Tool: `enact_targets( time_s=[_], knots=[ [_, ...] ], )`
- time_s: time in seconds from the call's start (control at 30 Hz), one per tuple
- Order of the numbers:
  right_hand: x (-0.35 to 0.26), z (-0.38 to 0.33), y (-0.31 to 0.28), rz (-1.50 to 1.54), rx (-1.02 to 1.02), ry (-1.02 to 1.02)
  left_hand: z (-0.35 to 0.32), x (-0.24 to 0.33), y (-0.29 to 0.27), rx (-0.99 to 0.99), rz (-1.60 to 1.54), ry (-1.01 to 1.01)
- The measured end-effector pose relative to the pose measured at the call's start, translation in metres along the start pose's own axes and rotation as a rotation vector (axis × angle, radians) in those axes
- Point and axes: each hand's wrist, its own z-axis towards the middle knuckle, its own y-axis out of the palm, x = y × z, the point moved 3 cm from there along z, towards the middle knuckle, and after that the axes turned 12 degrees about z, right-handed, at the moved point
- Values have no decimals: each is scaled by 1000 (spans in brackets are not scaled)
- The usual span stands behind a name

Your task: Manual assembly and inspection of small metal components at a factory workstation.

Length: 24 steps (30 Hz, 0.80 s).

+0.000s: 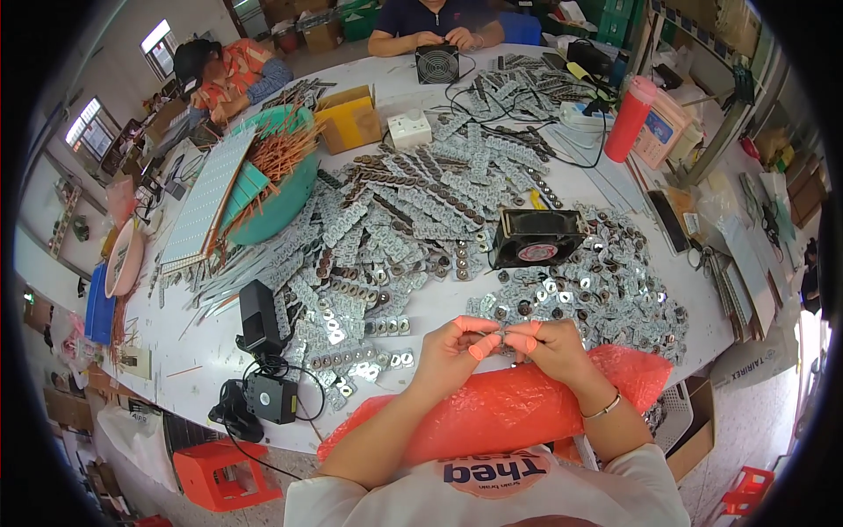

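My left hand (457,350) and my right hand (546,344) meet at the near edge of the white round table (448,303), over an orange-red plastic bag (500,408) in my lap. Both wear orange finger cots. Together they pinch a small silver strip piece (502,334) between the fingertips. Just beyond the hands lies a heap of small silver perforated pieces (606,281). Longer grey strips with round parts (413,211) cover the middle of the table.
A black square fan (536,237) stands behind the hands. A black power unit with cables (262,356) sits at the left. A teal basin with orange sticks (277,176), a yellow box (349,119), a red cup (630,119) and another person (435,22) lie farther back.
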Motion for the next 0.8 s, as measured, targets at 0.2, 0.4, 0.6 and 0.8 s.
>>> enact_targets(
  time_s=[0.2, 0.4, 0.6, 0.8],
  knots=[
    [-8, -3, -1, -31, -109, 39, -4, -1, -1, -98, -37, 31],
    [-1, -13, -3, 325, -128, 278, -10, 6, -2, -236, -111, -148],
    [-1, -7, 2, 247, -114, 421, -3, 7, -6, -159, 126, 53],
    [4, 5, -1, 433, 6, 287, 8, 8, 1, -64, -96, 22]
  ],
)
